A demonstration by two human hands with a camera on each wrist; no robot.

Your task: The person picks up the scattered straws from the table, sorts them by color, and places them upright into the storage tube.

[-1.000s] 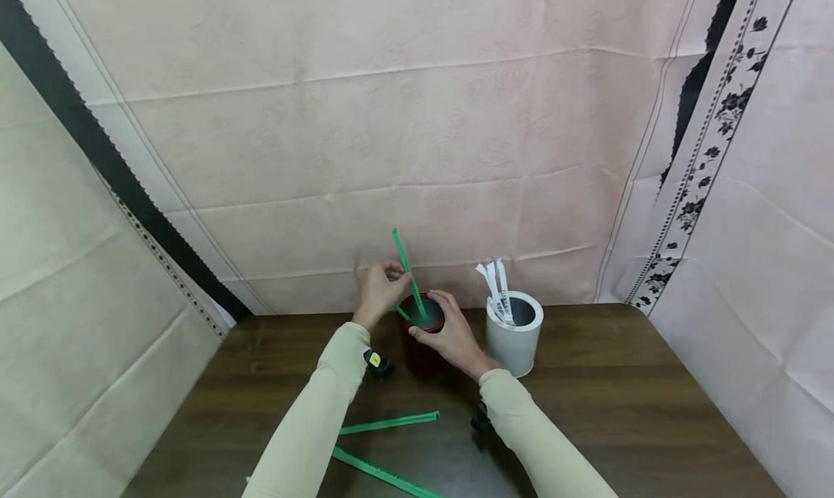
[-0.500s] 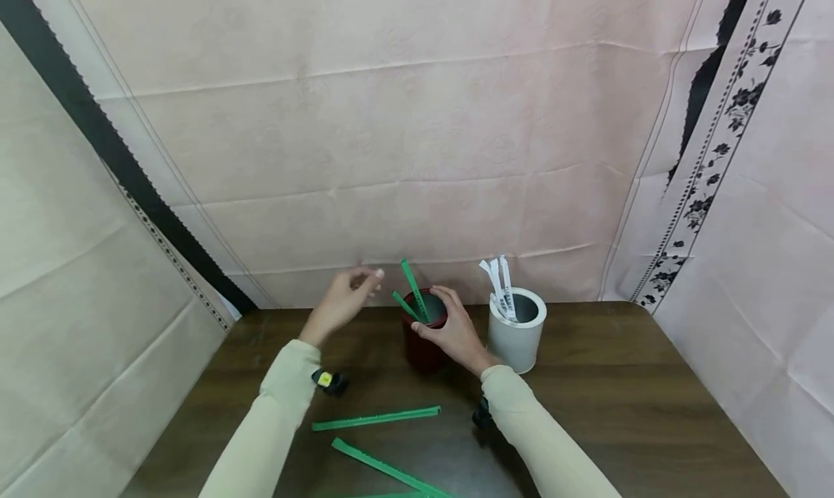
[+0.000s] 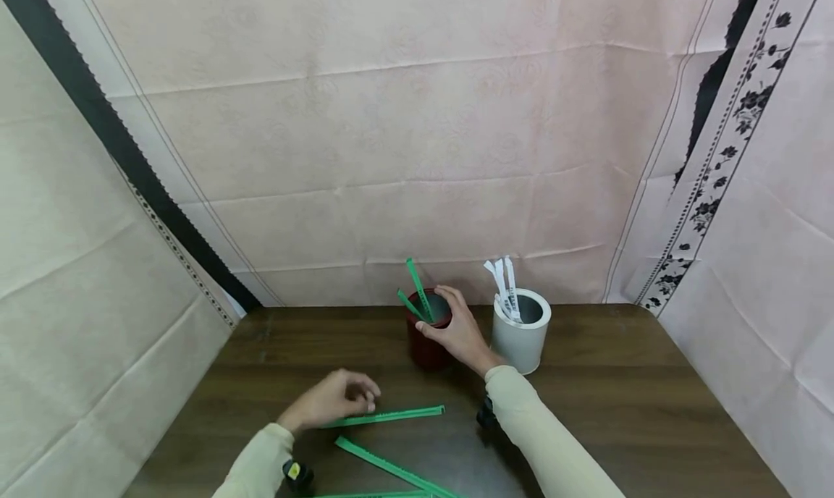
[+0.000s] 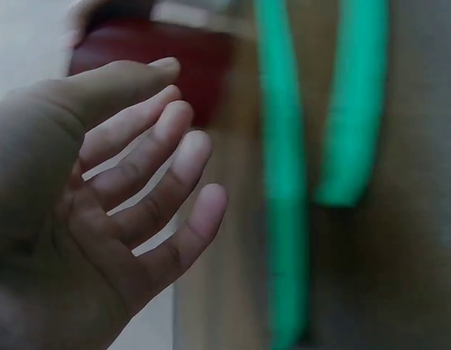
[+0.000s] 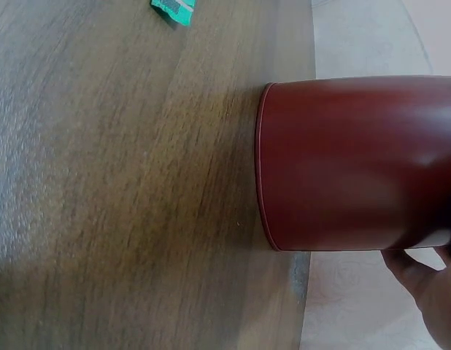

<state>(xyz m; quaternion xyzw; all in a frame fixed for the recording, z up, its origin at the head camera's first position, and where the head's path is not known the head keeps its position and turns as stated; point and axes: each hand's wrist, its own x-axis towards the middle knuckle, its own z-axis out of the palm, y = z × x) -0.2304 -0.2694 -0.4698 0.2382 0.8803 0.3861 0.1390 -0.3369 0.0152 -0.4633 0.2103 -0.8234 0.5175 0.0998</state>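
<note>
Stretches both arms, in pale sleeves (image 3: pixel 554 440), over a dark wood table (image 3: pixel 625 389), with a black wrist device (image 3: pixel 300 476) bearing a yellow mark on the left and another black device (image 3: pixel 487 415) on the right. Has closest to the body, cut off by the lower edge of the head view, a cropped green strip (image 3: pixel 374 495), and just beyond it a slanting green strip (image 3: pixel 391 467), the two meeting near that edge.

Reaches low with the left hand (image 3: pixel 335 399), fingers loosely bent and grasping nothing, above the left end of a crosswise green strip (image 3: pixel 410 414). Shows the same fingers slightly spread in the blurred left wrist view, apart from the green lengths alongside.

Grasps a dark red cup (image 3: pixel 425 347) near the rim with the right hand (image 3: pixel 461 331), thumb on the near side, fingers around the right. Keeps in that upright cup, toward the far side of the table, a taller green strip (image 3: pixel 420 289) and a shorter green strip (image 3: pixel 409 304), both jutting above the rim and leaning left.

Has an upright white cup (image 3: pixel 517 349) just to the right, with several white strips (image 3: pixel 504 288) gathered at the left of its opening.

Faces a pale, creased cloth (image 3: pixel 417 121) behind the table, with a dark band (image 3: pixel 124 150) at left and a floral border (image 3: pixel 717 165) at right.
</note>
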